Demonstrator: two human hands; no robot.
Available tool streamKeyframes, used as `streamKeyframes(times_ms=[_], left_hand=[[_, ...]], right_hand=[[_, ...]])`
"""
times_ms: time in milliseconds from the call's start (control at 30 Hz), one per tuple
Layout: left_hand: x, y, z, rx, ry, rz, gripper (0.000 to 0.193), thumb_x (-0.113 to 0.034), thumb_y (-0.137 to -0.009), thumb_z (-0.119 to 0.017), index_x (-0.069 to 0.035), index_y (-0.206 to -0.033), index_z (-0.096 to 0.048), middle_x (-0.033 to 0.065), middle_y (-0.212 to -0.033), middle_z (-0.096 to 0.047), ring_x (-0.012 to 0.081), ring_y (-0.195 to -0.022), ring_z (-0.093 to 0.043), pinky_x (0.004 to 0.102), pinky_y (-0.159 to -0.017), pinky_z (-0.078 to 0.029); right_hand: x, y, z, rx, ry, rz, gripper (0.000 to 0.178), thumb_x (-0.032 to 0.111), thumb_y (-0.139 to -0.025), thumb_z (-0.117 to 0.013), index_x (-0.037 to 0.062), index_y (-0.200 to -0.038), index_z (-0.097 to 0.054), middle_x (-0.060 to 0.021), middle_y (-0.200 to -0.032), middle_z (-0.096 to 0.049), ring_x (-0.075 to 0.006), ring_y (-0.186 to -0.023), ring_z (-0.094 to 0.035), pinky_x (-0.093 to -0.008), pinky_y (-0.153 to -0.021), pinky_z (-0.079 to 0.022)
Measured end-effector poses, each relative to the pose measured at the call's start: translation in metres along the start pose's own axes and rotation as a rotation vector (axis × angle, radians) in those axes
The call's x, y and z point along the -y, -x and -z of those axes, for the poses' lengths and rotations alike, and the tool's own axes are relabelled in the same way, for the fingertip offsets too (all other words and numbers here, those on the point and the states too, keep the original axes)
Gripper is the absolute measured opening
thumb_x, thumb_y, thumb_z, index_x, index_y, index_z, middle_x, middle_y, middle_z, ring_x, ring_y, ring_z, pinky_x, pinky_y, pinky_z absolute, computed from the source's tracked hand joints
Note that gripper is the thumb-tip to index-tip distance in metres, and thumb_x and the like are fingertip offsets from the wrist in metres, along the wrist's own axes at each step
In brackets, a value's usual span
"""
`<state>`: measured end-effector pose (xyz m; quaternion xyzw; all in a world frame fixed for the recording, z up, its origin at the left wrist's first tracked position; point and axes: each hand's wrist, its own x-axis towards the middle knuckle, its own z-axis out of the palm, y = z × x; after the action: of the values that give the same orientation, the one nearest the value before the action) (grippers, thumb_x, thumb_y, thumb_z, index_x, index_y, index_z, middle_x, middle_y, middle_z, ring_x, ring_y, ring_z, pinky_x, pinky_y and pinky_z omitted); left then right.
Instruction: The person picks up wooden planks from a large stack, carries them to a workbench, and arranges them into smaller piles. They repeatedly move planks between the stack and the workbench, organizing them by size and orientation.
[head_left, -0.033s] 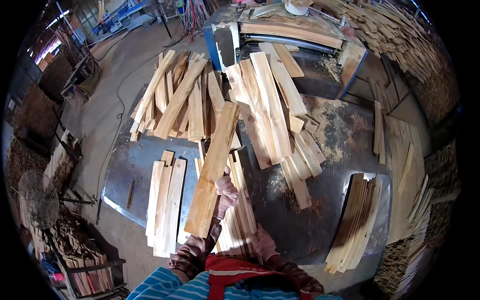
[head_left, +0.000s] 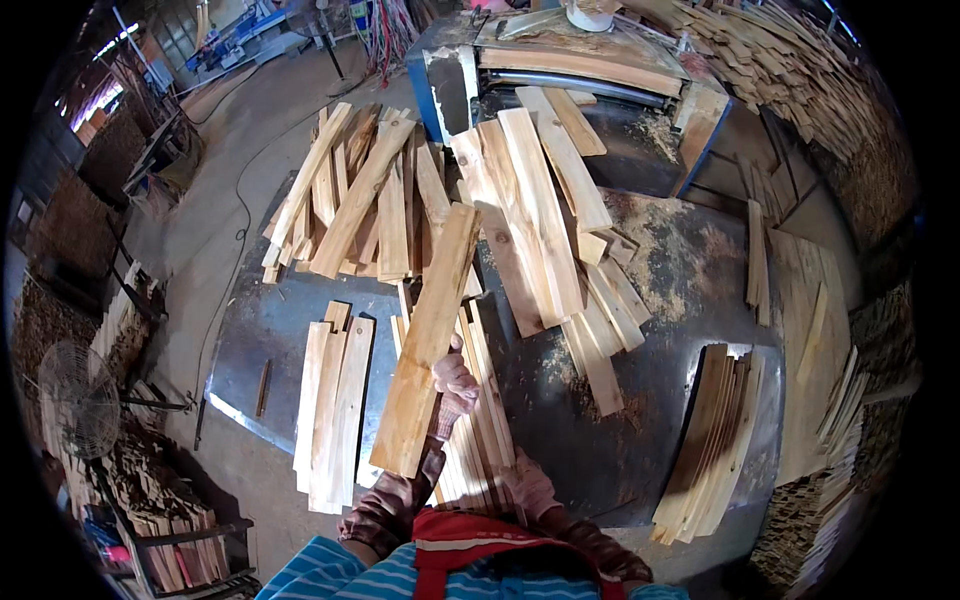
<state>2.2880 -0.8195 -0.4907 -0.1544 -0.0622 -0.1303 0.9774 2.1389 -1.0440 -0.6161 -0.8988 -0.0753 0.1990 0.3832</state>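
Note:
My left hand point(head_left: 455, 382), in a pale glove, is closed on the right edge of a long wooden board point(head_left: 425, 345). The board is raised and slants up to the right. Behind it stands a stack of narrow boards point(head_left: 482, 430), partly hidden by the board and my left forearm. Low down, my gloved right hand point(head_left: 530, 488) is against the right side of that stack near its close end. Its fingers are in shadow and hard to make out. Left of the held board lie several pale boards point(head_left: 336, 410) side by side on the dark metal table point(head_left: 560, 455).
Loose boards are heaped at the table's far left point(head_left: 370, 200), with more boards point(head_left: 525, 220) overlapping in the middle. Beyond stands a planer-like machine point(head_left: 580, 75) with rollers. A row of boards point(head_left: 710, 445) lies at the right edge. Sawdust point(head_left: 650, 260) covers part of the table. A fan point(head_left: 78, 400) stands at left.

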Motion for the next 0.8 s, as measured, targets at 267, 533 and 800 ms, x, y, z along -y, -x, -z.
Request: streamKeyframes(times_ms=[267,533,800], left_hand=[[0.046,0.027,-0.009,0.059,-0.12,-0.038,0.029,-0.023,-0.104,-0.036,-0.005,-0.125,-0.046,-0.008,-0.069,-0.04,0.0038,-0.046,-0.036,0.0219,-0.045,-0.033],[0.082,0.028,-0.025,-0.131,-0.216,0.19,0.038,-0.038,-0.1,-0.048,-0.003,-0.112,-0.055,0.0031,-0.073,-0.057,0.0241,-0.062,-0.06,0.0414,-0.062,-0.052],[0.039,0.011,-0.018,-0.652,-0.644,0.382,0.091,-0.066,-0.083,-0.065,0.004,-0.138,-0.045,0.0213,-0.119,-0.065,0.0362,-0.102,-0.067,0.0554,-0.094,-0.052]], right_hand=[[0.072,-0.089,0.101,0.095,-0.516,0.158,0.055,0.041,-0.096,-0.059,0.0041,-0.137,-0.054,-0.0163,-0.128,-0.064,-0.0299,-0.115,-0.063,-0.038,-0.095,-0.049],[0.162,-0.144,0.18,0.126,-1.466,0.224,0.04,0.021,-0.094,-0.067,-0.0001,-0.128,-0.061,-0.0051,-0.103,-0.069,-0.0122,-0.088,-0.067,-0.0276,-0.08,-0.057],[0.093,-0.153,0.229,-0.454,-1.323,-0.052,0.036,0.013,-0.092,-0.069,0.002,-0.125,-0.064,-0.0065,-0.105,-0.071,-0.0151,-0.083,-0.069,-0.0283,-0.062,-0.059]])
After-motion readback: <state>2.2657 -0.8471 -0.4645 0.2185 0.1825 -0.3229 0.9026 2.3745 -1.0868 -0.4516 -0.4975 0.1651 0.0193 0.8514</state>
